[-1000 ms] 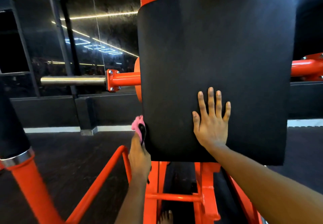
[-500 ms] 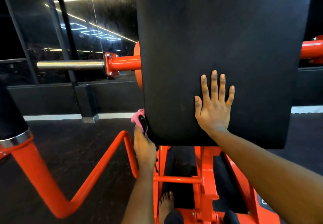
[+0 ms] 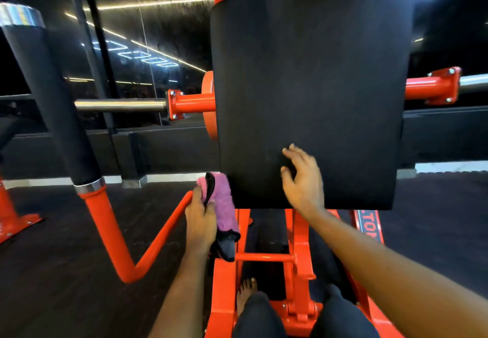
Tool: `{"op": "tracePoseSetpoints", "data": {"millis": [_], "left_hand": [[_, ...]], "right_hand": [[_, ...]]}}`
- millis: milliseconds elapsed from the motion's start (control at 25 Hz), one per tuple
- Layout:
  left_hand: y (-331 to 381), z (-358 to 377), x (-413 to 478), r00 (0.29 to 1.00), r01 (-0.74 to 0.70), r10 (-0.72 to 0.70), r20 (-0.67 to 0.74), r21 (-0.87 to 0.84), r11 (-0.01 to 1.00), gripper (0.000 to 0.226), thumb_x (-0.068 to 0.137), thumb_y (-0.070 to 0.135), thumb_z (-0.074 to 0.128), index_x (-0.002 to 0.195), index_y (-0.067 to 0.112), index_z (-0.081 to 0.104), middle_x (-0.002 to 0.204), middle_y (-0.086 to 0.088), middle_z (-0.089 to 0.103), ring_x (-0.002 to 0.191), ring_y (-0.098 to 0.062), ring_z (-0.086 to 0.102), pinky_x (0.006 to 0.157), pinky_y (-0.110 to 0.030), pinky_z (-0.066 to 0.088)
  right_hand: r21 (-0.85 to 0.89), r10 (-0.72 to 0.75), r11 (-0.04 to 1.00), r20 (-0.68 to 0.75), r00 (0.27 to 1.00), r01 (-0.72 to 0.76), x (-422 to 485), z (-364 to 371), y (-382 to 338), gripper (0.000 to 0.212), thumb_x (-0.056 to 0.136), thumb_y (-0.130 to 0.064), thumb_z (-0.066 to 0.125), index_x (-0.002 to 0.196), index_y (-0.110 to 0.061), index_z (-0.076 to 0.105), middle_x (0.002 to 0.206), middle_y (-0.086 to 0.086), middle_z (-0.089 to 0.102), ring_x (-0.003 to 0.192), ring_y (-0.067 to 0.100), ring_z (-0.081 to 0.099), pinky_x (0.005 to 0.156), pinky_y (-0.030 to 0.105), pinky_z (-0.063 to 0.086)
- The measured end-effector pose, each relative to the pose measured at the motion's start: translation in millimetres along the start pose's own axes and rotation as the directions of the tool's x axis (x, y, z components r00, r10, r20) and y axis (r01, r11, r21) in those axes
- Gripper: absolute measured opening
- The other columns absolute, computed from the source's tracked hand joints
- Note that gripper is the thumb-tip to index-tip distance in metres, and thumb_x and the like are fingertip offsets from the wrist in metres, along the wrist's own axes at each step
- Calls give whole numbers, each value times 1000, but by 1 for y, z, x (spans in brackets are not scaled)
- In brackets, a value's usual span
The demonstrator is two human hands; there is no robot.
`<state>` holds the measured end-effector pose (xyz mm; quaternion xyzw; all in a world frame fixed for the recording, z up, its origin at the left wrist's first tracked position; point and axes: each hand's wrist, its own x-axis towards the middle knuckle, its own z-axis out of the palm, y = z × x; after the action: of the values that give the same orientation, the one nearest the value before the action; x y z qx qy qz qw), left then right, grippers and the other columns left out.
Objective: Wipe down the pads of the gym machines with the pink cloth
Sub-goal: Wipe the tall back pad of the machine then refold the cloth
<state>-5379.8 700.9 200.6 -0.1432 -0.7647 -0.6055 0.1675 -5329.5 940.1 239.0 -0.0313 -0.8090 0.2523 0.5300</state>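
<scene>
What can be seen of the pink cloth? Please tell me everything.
The cloth is pink-purple, fluffy like microfibre, with a black edge. It is bunched into a long upright roll, and its dark lower end hangs down. The left hand grips it from the left side. It sits at the lower left corner of the black pad, seemingly against its edge.

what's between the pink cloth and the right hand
In the head view, only the bare lower left corner of the black pad separates the pink cloth, gripped by the left hand, from the right hand.
</scene>
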Motion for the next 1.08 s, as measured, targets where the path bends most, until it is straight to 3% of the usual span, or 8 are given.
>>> {"op": "tracePoseSetpoints", "data": {"millis": [80, 240, 360, 480, 600, 760, 920, 1080], "left_hand": [[32, 0, 8, 986, -125, 132, 99, -78, 989, 46, 80, 24, 58, 126, 26, 55, 118, 4, 66, 115, -23, 61, 100, -37, 46], [100, 21, 24, 866, -288, 295, 403, -81, 954, 39, 69, 13, 58, 105, 25, 50, 97, 4, 69, 92, -15, 64, 87, -43, 52], [112, 30, 45, 836, -361, 358, 416, -74, 930, 42, 64, 11, 57, 101, 27, 49, 91, -1, 69, 89, -27, 64, 83, -48, 52], [97, 24, 74, 889, -413, 417, 192, -60, 909, 46, 68, 11, 54, 111, 28, 53, 105, 4, 68, 99, -19, 64, 93, -45, 52], [84, 20, 104, 865, -501, 489, 115, 131, 855, 54, 86, 6, 56, 137, 25, 52, 144, 4, 50, 133, -19, 44, 113, -33, 34], [66, 31, 124, 779, -624, 607, 158, 289, 726, 57, 99, 8, 50, 151, 29, 40, 163, 13, 21, 146, -15, 29, 113, -29, 28], [60, 39, 121, 768, -614, 635, 78, 372, 696, 68, 92, -1, 51, 152, 29, 38, 164, 10, 22, 138, -22, 40, 109, -46, 42], [69, 48, 110, 816, -549, 577, 33, 359, 755, 66, 93, 1, 50, 152, 30, 38, 164, 12, 21, 137, -22, 40, 105, -48, 45]], "right_hand": [[296, 61, 952, 79, 995, -81, -35, 6, -14, 44, 90, -30, 60, 133, -17, 63, 132, 1, 65, 119, 20, 62, 103, 49, 49], [601, 296, 720, 186, 937, -347, -59, 15, -51, 89, 82, -51, 68, 156, -26, 26, 145, -16, 50, 129, 0, 54, 109, 27, 43], [482, 229, 855, -19, 973, -192, -35, 10, -50, 85, 85, -29, 74, 155, -33, 26, 146, -14, 45, 130, -4, 48, 107, 20, 41], [114, -44, 993, 21, 999, 41, 10, 8, -34, 81, 94, -16, 63, 157, -47, 21, 153, -1, 33, 132, 13, 45, 108, 34, 44], [-455, -171, 875, 30, 985, 166, 24, 30, -22, 77, 99, -30, 52, 160, -41, 7, 170, 3, -2, 153, 34, 11, 114, 59, 31], [-480, -200, 853, 60, 978, 204, -11, 76, -17, 91, 96, -66, 42, 162, -21, -1, 170, 2, -5, 156, 35, -1, 120, 65, 8], [-559, -347, 771, 32, 937, 304, 1, 69, 5, 95, 85, -44, 62, 162, -27, 10, 170, 5, 4, 136, 42, 37, 94, 56, 48], [-655, -269, 742, -93, 959, 145, 50, -10, 38, 92, 80, -34, 58, 160, -32, 12, 167, 10, 11, 115, 42, 45, 79, 50, 46]]}}
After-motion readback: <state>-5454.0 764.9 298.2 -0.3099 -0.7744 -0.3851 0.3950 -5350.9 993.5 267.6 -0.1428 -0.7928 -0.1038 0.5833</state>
